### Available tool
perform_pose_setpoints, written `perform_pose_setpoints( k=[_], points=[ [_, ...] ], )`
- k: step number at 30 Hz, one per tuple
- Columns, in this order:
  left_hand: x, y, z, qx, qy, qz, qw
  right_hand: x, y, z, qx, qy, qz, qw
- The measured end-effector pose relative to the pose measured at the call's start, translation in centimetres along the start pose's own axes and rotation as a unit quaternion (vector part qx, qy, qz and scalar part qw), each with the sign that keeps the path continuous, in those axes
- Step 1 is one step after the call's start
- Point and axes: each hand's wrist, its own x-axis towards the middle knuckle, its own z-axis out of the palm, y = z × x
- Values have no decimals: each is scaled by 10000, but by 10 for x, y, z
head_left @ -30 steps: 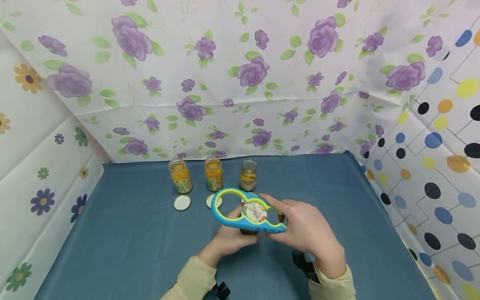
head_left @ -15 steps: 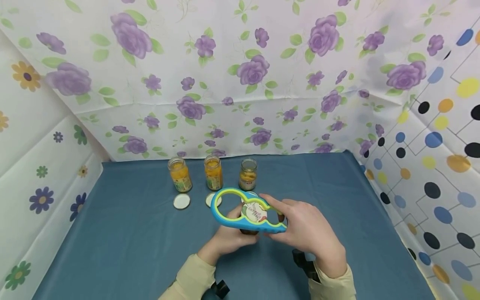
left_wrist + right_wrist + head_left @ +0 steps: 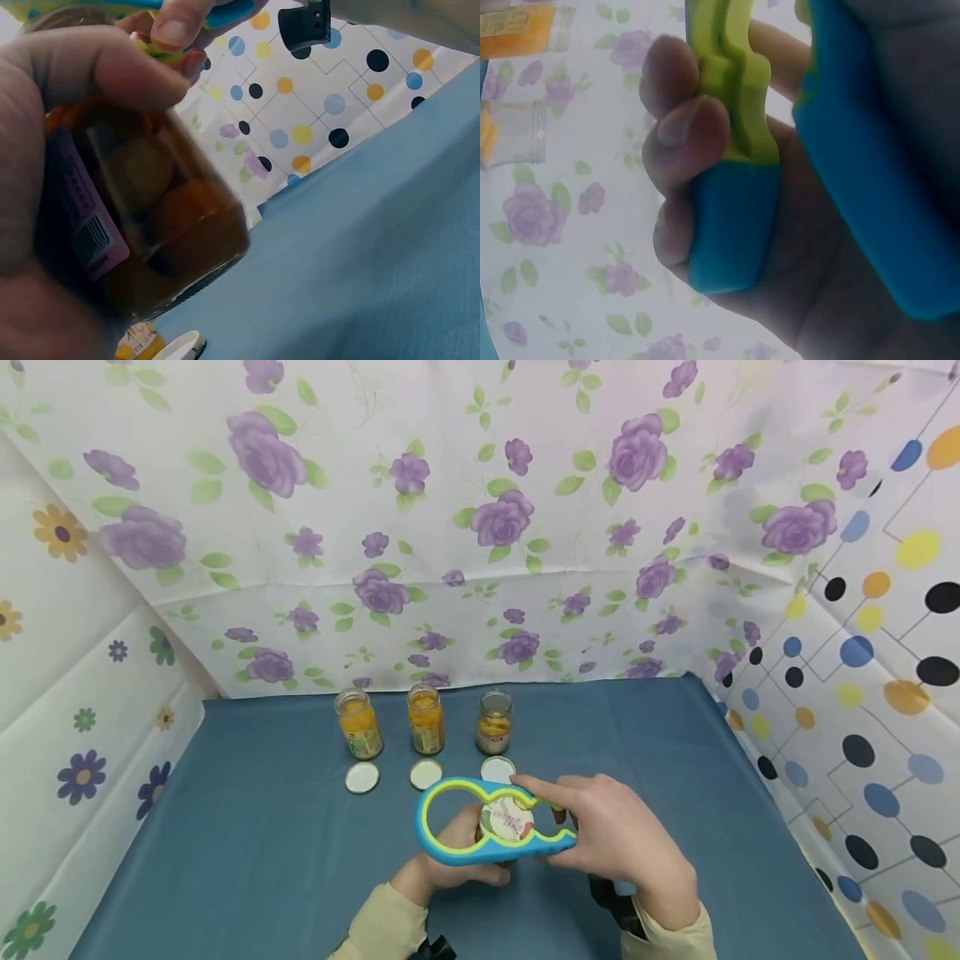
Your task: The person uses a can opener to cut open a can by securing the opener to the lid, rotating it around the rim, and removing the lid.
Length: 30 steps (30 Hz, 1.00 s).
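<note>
A glass jar (image 3: 172, 217) of dark round contents, with a purple-edged barcode label, sits in my left hand (image 3: 453, 852), whose fingers and thumb wrap its side. Its printed white lid (image 3: 507, 819) shows through a blue and yellow-green jar opener (image 3: 453, 857). The opener's notched middle surrounds that lid. My right hand (image 3: 611, 831) grips the handle ends of the opener; in the right wrist view several fingers curl round one blue handle (image 3: 731, 225). Most of the jar is hidden under the opener in the head view.
Three lidless jars stand at the back: a left jar (image 3: 360, 724), a middle jar (image 3: 426, 720) and a right jar (image 3: 494, 722). Before them lie a left lid (image 3: 362, 777), a middle lid (image 3: 426, 774) and a right lid (image 3: 498, 769). Patterned sheets border the blue tablecloth (image 3: 247, 843).
The head view has tilted slightly, so everything sits lower in it. Both hands keep their grips on the jar and opener, and the right lid shows more fully now.
</note>
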Motion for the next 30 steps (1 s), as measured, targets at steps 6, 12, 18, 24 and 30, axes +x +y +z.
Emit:
perform_pose_setpoints(
  k=[6, 12, 18, 24, 30],
  points=[
    [-1, 0, -1, -312, -334, -188, 9988, -3, 3, -3, 61, 108, -170, 9998],
    [-4, -1, -2, -121, -232, -243, 9994, -3, 2, -4, -62, 124, -184, 9997],
    [-4, 0, 0, -191, -235, -377, 9988, -4, 2, -5, -39, 144, -198, 9997],
    [-3, -2, 0, -453, -288, -317, 9981, -5, 3, -5, 114, 142, -185, 9997],
    [0, -3, -2, -449, -246, -304, 9982, -6, 5, -6, 196, 209, -197, 9994]
  ],
)
